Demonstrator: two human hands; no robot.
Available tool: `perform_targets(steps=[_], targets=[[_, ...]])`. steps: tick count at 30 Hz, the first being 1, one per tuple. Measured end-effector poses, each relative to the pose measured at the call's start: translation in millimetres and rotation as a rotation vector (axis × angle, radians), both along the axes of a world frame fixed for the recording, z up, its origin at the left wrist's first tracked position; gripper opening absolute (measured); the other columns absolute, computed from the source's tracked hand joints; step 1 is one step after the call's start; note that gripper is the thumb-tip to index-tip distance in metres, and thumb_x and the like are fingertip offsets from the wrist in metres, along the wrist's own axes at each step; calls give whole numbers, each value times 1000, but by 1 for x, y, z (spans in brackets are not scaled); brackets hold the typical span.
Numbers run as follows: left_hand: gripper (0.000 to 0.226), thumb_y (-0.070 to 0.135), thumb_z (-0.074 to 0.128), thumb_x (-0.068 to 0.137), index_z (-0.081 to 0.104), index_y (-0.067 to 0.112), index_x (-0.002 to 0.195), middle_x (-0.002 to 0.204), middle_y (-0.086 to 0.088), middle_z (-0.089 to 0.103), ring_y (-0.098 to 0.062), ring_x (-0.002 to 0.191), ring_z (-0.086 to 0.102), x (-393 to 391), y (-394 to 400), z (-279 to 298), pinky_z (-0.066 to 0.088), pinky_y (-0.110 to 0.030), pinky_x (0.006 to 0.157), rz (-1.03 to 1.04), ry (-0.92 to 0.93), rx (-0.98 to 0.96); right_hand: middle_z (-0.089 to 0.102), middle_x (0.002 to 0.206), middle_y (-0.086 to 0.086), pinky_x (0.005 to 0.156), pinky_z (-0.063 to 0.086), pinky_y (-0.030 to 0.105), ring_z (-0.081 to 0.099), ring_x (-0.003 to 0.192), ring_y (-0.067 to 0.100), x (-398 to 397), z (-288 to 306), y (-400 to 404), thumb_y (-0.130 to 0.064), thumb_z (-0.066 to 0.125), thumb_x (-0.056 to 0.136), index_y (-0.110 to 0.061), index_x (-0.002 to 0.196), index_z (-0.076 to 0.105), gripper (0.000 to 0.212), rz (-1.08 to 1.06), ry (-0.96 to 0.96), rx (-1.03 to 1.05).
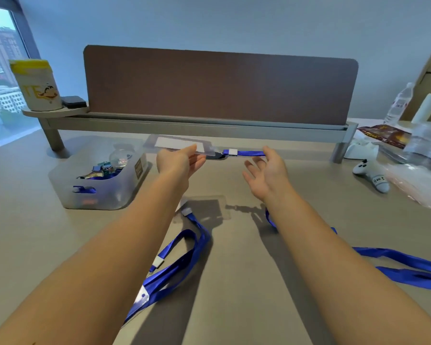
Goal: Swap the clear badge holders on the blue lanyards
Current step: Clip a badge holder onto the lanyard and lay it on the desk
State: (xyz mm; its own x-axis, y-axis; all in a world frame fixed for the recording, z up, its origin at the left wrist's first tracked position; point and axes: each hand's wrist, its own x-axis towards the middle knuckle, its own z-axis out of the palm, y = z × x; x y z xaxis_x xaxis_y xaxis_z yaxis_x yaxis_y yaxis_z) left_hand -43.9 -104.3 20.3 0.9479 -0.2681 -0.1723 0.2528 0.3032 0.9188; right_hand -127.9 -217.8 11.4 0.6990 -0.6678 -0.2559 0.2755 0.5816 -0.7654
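Left hand pinches clear badge holder, clipped to lanyard pinched by right hand; swap unfinished.

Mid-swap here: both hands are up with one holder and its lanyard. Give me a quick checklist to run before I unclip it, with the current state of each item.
1. Left hand pinches the raised badge holder: ok.
2. Right hand holds the raised lanyard strap: ok, by fingertips only.
3. Black clip joining them exposed between the hands: ok; latch state: cannot tell.
4. Second badge holder lies flat on the table: ok.
5. Second lanyard still attached to it: cannot tell, arm covers the joint.
6. Straps not crossed: ok.
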Motion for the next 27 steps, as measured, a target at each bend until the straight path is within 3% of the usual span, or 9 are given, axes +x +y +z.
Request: perform_targets(steps=[2, 4, 8, 10, 13, 16, 22, 24, 27], targets=[[32, 4, 56, 87, 49, -2, 118, 98, -16, 62, -15, 62, 62, 6, -17, -3, 55, -16, 47, -54, 5, 18, 53, 136, 9, 103, 37, 34, 51, 124, 23, 1, 4, -27, -24, 42, 96, -9, 118, 53, 29, -114, 33, 10], [31, 3, 55, 87, 50, -3, 117, 89, -14, 62, -16, 61, 62, 10, -36, -5, 55, -17, 47, -114, 26, 23, 57, 133, 10, 103, 36, 32, 55, 121, 23, 2, 8, -56, -20, 41, 96, -10, 105, 50, 16, -193, 39, -4], [30, 3, 56, 87, 50, -4, 116, 76, -11, 60, -16, 60, 62, 12, -84, -1, 54, -17, 45, -201, 58, 34, 65, 119, 10, 102, 41, 32, 61, 111, 21, -4, 20, -108, -11, 38, 97, -8, 102, 50, 13, -347, 114, -120], [33, 2, 55, 88, 48, -7, 119, 78, -13, 60, -17, 60, 61, 11, -107, 4, 54, -16, 44, -223, 68, -29, 68, 102, 8, 86, 50, 32, 66, 93, 16, -8, 32, -132, -5, 37, 96, -15, 89, 49, 17, -444, 108, -196], [41, 6, 56, 87, 45, -2, 125, 97, -16, 64, -17, 64, 65, 11, -135, 9, 56, -16, 45, -228, 84, -112, 64, 82, 1, 62, 46, 18, 57, 67, 4, -10, 54, -159, -1, 33, 96, -13, 113, 53, 29, -542, 86, -377], [37, 10, 57, 87, 49, 1, 122, 109, -16, 63, -17, 68, 67, 16, -150, 3, 57, -18, 50, -181, 95, -142, 63, 95, 5, 61, 44, 13, 58, 74, 6, -1, 62, -169, -1, 32, 96, -10, 122, 53, 35, -552, 76, -463], [26, 6, 56, 87, 53, -4, 111, 100, -16, 61, -17, 67, 65, 46, -128, -46, 56, -15, 48, -60, 124, -61, 61, 125, 17, 74, 49, 26, 65, 87, 18, 36, 3, -163, -4, 32, 98, -10, 97, 57, 26, -375, 101, -267], [21, 3, 56, 87, 53, -4, 107, 97, -19, 60, -18, 63, 63, 61, -116, -63, 55, -14, 43, -10, 122, 9, 57, 130, 20, 83, 47, 32, 62, 110, 28, 48, -24, -155, -5, 32, 98, -4, 114, 52, 26, -293, 168, -169], [16, 4, 57, 86, 53, -1, 101, 89, -16, 62, -17, 59, 61, 85, -99, -83, 54, -15, 42, 78, 138, 143, 54, 132, 23, 85, 45, 34, 55, 120, 33, 66, -57, -139, -6, 31, 97, 4, 129, 43, 35, -150, 252, -66]])
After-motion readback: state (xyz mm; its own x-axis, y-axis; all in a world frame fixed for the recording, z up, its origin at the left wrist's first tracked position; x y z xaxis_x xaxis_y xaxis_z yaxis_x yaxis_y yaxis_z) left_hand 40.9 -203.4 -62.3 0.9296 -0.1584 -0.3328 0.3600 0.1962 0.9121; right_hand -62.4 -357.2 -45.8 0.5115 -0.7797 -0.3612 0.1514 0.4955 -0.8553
